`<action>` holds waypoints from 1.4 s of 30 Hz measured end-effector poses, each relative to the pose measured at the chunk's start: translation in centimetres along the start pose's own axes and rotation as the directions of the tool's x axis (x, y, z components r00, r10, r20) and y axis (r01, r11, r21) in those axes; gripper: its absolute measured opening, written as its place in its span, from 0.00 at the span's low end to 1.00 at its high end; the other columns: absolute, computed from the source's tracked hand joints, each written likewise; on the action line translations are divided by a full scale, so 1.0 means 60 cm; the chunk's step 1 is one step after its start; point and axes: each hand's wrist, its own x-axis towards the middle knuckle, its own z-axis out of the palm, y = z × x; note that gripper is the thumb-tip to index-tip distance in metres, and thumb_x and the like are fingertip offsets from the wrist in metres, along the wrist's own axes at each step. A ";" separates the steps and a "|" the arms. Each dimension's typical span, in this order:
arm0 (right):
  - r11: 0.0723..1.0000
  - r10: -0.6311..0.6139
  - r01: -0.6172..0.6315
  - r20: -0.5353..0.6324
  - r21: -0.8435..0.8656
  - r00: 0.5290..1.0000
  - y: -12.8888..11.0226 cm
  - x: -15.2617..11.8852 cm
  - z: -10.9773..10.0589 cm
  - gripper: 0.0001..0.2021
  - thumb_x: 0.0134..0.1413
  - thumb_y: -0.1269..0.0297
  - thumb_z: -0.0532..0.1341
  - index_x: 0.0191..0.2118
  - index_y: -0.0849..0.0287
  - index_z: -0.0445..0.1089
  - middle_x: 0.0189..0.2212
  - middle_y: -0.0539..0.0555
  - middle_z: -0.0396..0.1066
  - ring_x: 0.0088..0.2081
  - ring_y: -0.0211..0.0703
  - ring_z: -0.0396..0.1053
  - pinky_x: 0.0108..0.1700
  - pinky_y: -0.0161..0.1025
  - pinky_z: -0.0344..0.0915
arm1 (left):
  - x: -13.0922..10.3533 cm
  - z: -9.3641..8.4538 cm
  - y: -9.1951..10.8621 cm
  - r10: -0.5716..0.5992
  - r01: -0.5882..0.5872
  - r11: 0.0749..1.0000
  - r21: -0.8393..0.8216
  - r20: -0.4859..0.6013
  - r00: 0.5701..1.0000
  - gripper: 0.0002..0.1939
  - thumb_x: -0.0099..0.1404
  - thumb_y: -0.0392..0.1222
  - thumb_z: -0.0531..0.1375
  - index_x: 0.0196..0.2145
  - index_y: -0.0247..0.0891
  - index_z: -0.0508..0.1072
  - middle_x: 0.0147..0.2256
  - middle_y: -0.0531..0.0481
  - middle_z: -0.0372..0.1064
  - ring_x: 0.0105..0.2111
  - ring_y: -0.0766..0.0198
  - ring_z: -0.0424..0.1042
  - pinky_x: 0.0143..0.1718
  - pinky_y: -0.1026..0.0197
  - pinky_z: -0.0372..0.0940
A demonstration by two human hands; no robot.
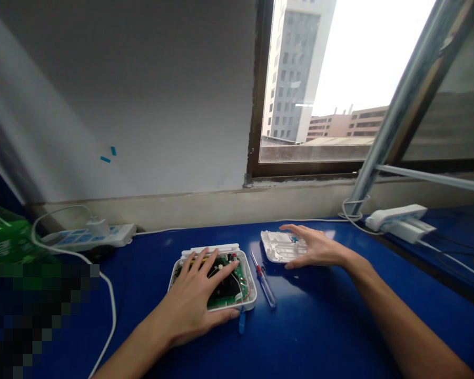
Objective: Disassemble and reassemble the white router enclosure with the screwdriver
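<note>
Flanking screwdriver (264,282), hands (195,305) apart

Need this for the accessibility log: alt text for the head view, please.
On a blue table, the left hand lies flat on an opened white device with a green circuit board exposed, while the right hand rests on its detached white cover. A screwdriver lies between them; power strips sit below a window showing buildings.
</note>
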 end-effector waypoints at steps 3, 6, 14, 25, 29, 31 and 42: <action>0.990 -0.063 0.071 -0.074 0.119 0.995 -0.006 0.002 -0.004 0.45 0.40 0.38 0.72 0.63 0.51 0.63 0.53 0.58 0.72 0.56 0.63 0.68 0.58 0.53 0.63 | 0.005 0.002 0.000 0.011 -0.012 1.000 -0.026 -0.038 0.999 0.44 0.62 0.67 0.62 0.70 0.63 0.48 0.72 0.43 0.43 0.71 0.34 0.40 0.66 0.26 0.41; 0.967 -0.086 0.117 -0.142 0.225 0.986 -0.026 0.002 -0.007 0.42 0.44 0.41 0.71 0.63 0.52 0.63 0.51 0.59 0.72 0.56 0.61 0.69 0.57 0.51 0.64 | 0.006 0.001 -0.003 0.032 -0.044 0.991 -0.127 -0.091 0.995 0.52 0.56 0.66 0.67 0.71 0.58 0.49 0.72 0.42 0.45 0.71 0.33 0.41 0.67 0.27 0.39; 0.888 -0.253 0.341 -0.291 0.309 0.922 -0.208 0.000 0.019 0.50 0.36 0.43 0.76 0.66 0.48 0.58 0.53 0.59 0.69 0.53 0.58 0.70 0.54 0.54 0.67 | -0.004 -0.008 -0.007 -0.142 -0.151 0.296 -0.943 -0.199 0.970 0.53 0.62 0.57 0.68 0.73 0.50 0.42 0.70 0.38 0.51 0.68 0.42 0.55 0.65 0.40 0.55; 0.773 -0.464 0.510 -0.212 0.377 0.860 -0.331 0.041 0.046 0.51 0.38 0.44 0.76 0.67 0.47 0.56 0.59 0.58 0.69 0.59 0.57 0.67 0.58 0.53 0.65 | -0.012 -0.036 -0.023 -0.258 -0.222 -0.354 -0.908 -0.133 0.957 0.31 0.60 0.47 0.70 0.59 0.39 0.70 0.56 0.40 0.73 0.60 0.41 0.68 0.62 0.43 0.62; 0.827 -0.362 0.480 -0.377 0.292 0.853 -0.295 0.031 0.039 0.22 0.62 0.51 0.64 0.57 0.53 0.67 0.53 0.58 0.72 0.53 0.50 0.70 0.54 0.49 0.66 | -0.014 -0.063 -0.059 -0.394 -0.234 -0.419 -0.877 -0.057 0.917 0.17 0.63 0.44 0.66 0.48 0.35 0.75 0.48 0.40 0.77 0.53 0.47 0.74 0.54 0.49 0.71; 0.853 -0.365 0.456 -0.336 0.252 0.868 -0.276 0.016 0.040 0.11 0.66 0.55 0.60 0.46 0.55 0.71 0.40 0.54 0.75 0.41 0.44 0.72 0.44 0.43 0.67 | -0.014 -0.074 -0.069 -0.465 -0.268 -0.426 -0.864 -0.045 0.884 0.10 0.64 0.39 0.64 0.44 0.35 0.76 0.45 0.40 0.78 0.48 0.49 0.77 0.51 0.49 0.74; 0.861 -0.500 0.480 0.107 0.170 0.859 -0.261 -0.039 0.039 0.20 0.41 0.73 0.73 0.44 0.49 0.78 0.46 0.51 0.69 0.42 0.44 0.69 0.41 0.37 0.69 | -0.013 -0.084 -0.068 -0.613 -0.217 -0.409 -0.886 0.090 0.785 0.12 0.60 0.25 0.60 0.41 0.33 0.74 0.40 0.41 0.79 0.36 0.55 0.81 0.36 0.56 0.79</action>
